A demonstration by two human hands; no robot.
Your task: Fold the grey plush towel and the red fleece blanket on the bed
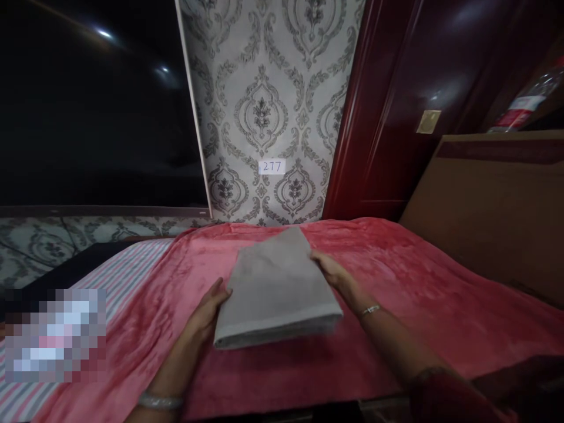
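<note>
Left fingers: pressed together, flat against the near-left edge of the folded grey towel (277,291); nothing pinched.
Right fingers: laid close along the towel's right edge, tips hidden under the fabric.
Towel: lies flat, mid-bed, on the red blanket (396,276); hands bracket it, likely squaring the folds.
Left hand (207,314): wrist straight, bangle (159,401) near.
Right hand (332,271): forearm angled in from near right, bracelet (369,309).
Far: patterned wallpaper (268,106), tag 277 (271,167).

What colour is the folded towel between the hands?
Plain grey, the folded towel lies on a red blanket; the head view shows it best.
</note>
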